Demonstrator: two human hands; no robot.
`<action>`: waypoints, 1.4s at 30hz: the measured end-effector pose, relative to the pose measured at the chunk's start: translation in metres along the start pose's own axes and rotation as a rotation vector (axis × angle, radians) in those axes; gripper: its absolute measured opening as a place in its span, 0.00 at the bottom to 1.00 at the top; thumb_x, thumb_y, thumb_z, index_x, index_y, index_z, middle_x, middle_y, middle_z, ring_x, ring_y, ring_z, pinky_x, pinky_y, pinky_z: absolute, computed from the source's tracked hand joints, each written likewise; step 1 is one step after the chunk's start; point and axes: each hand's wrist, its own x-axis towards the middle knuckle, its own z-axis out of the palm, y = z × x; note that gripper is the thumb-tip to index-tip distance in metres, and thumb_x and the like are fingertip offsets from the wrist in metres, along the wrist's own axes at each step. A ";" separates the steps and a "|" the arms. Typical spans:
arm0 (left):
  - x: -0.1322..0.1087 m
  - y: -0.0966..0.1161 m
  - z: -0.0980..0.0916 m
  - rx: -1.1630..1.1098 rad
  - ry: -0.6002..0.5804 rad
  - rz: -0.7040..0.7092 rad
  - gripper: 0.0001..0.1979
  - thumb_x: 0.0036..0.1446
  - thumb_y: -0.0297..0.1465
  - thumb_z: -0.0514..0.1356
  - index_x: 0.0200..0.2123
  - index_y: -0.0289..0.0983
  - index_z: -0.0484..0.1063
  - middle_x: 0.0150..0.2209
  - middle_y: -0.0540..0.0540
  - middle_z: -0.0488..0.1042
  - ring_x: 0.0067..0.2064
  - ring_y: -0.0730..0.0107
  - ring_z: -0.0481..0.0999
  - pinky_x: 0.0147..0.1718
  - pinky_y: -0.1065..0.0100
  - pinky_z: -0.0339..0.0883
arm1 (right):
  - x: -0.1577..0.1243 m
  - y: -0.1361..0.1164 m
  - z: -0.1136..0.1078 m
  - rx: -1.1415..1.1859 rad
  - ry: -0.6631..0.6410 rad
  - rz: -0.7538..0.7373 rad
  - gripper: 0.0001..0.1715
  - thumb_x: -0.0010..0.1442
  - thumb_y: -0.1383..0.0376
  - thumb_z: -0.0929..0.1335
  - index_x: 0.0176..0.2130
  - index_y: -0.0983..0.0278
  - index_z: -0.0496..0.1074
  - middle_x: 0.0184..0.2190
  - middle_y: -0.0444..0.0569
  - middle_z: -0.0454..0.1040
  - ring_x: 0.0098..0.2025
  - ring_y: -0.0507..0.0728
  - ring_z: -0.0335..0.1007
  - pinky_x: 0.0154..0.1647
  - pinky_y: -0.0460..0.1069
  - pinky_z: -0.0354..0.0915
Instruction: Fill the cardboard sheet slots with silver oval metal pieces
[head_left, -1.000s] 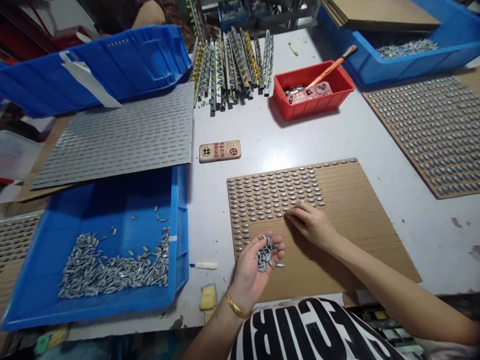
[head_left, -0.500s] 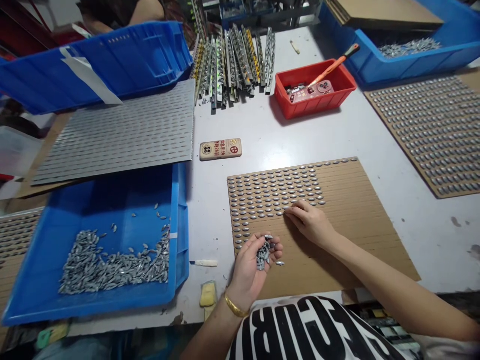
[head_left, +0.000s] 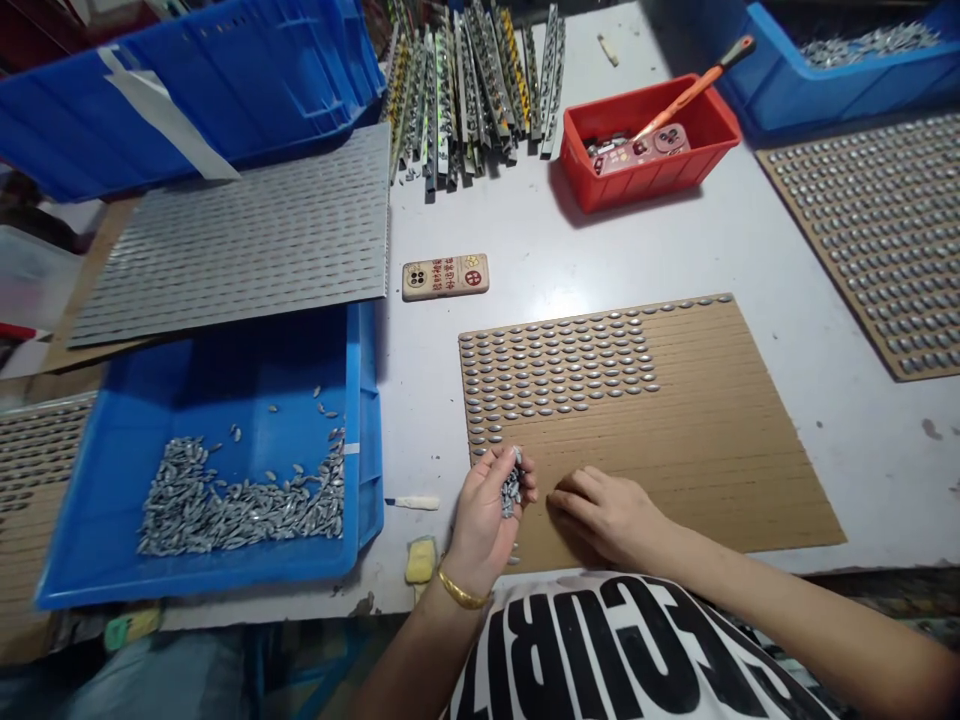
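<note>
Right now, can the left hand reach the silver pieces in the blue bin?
Probably yes: the left hand sits beside the blue bin; only a white stick and the bin's wall lie before the silver pieces. It holds a handful, though.

A workshop: a blue crate (head_left: pixel 361 420) of metal pieces (head_left: pixel 240 510) at eight o'clock, stacked metal strips (head_left: pixel 465 100) at twelve, a red tray (head_left: pixel 645 190) at one.

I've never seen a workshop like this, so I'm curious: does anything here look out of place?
A phone lies in the red plastic bin under an orange-handled tool, among small metal bits, which seems odd for a work bin. In the blue bin, a few silver pieces lie scattered apart from the main pile.
</note>
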 end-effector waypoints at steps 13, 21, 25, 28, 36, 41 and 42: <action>0.000 -0.014 0.010 0.078 -0.030 -0.086 0.15 0.52 0.32 0.65 0.43 0.34 0.71 0.30 0.47 0.72 0.28 0.77 0.70 0.26 0.76 0.63 | -0.003 0.033 -0.025 0.177 0.177 0.118 0.11 0.65 0.69 0.60 0.46 0.63 0.68 0.35 0.50 0.71 0.34 0.53 0.69 0.34 0.46 0.65; 0.004 -0.020 0.014 0.083 -0.027 -0.106 0.16 0.51 0.33 0.66 0.42 0.35 0.72 0.30 0.47 0.73 0.29 0.77 0.71 0.28 0.75 0.64 | 0.005 0.077 -0.046 0.236 0.388 0.245 0.08 0.65 0.65 0.62 0.38 0.62 0.69 0.30 0.48 0.72 0.31 0.54 0.68 0.32 0.49 0.64; 0.005 -0.023 0.016 0.085 -0.020 -0.115 0.16 0.51 0.33 0.66 0.42 0.35 0.72 0.30 0.47 0.73 0.29 0.76 0.71 0.28 0.74 0.64 | 0.013 0.087 -0.035 0.232 0.396 0.202 0.08 0.65 0.66 0.61 0.39 0.61 0.70 0.33 0.49 0.74 0.34 0.55 0.70 0.35 0.49 0.66; 0.005 -0.023 0.017 0.085 -0.012 -0.118 0.16 0.50 0.33 0.66 0.42 0.34 0.72 0.30 0.47 0.73 0.29 0.76 0.71 0.28 0.74 0.64 | 0.016 0.094 -0.027 0.150 0.394 0.167 0.10 0.65 0.68 0.62 0.41 0.61 0.71 0.37 0.50 0.74 0.38 0.55 0.70 0.38 0.49 0.67; 0.006 -0.025 0.018 0.074 -0.042 -0.111 0.15 0.49 0.32 0.66 0.42 0.34 0.73 0.31 0.46 0.74 0.30 0.76 0.72 0.29 0.73 0.65 | 0.017 0.096 -0.027 -0.101 0.349 0.179 0.13 0.64 0.70 0.60 0.40 0.62 0.73 0.37 0.51 0.74 0.38 0.54 0.70 0.37 0.46 0.66; 0.005 -0.023 0.024 0.083 -0.040 -0.104 0.16 0.48 0.30 0.67 0.41 0.33 0.74 0.33 0.44 0.75 0.31 0.75 0.73 0.32 0.73 0.67 | 0.019 0.094 -0.029 -0.142 0.322 0.181 0.13 0.63 0.71 0.60 0.40 0.62 0.74 0.37 0.52 0.74 0.37 0.54 0.69 0.36 0.46 0.66; 0.005 -0.022 0.025 0.089 -0.036 -0.098 0.15 0.48 0.30 0.67 0.41 0.33 0.74 0.33 0.44 0.75 0.30 0.75 0.73 0.32 0.73 0.67 | 0.019 0.092 -0.031 -0.115 0.330 0.189 0.14 0.64 0.70 0.60 0.41 0.62 0.74 0.37 0.52 0.74 0.38 0.55 0.69 0.37 0.47 0.66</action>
